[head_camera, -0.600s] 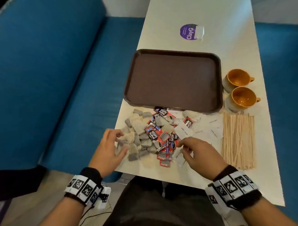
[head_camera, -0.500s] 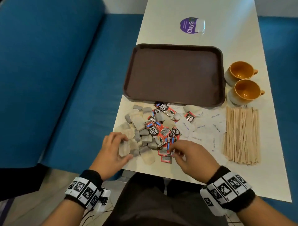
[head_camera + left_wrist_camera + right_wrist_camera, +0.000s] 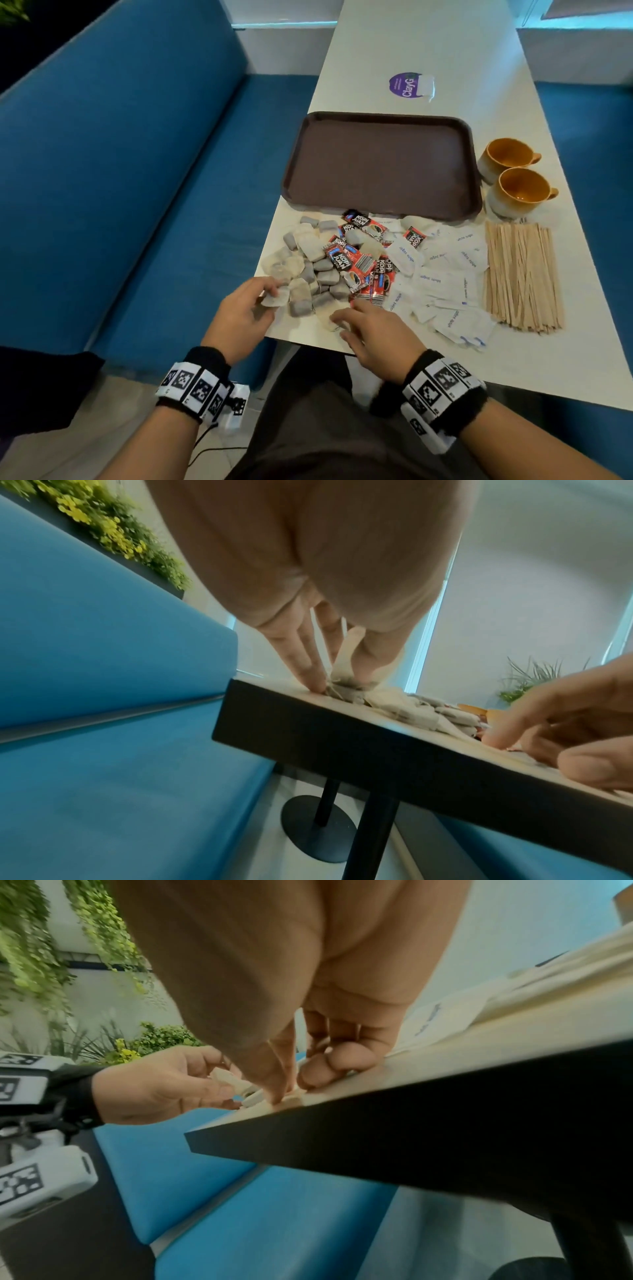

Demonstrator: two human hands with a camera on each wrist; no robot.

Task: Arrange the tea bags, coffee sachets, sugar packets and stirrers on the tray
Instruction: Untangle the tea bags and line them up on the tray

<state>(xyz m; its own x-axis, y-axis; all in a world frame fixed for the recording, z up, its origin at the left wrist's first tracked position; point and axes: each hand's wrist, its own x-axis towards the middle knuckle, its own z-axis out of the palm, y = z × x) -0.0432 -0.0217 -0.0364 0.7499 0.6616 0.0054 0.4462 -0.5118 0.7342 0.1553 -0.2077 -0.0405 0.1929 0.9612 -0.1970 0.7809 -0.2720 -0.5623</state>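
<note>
My left hand (image 3: 245,315) pinches a tea bag (image 3: 275,298) at the pile's lower-left edge, right fingers (image 3: 342,317) spread loosely on another, tray (image 3: 298,161) directly above.

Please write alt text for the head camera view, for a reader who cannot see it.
Left hand pinches a tea bag from a mixed pile beside the right hand; the brown tray beyond holds nothing, with stirrers and two cups on the right.

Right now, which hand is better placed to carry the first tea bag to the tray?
Left. The left hand already pinches a tea bag; the right hand only touches one lying on the table. The tray holds nothing.
</note>
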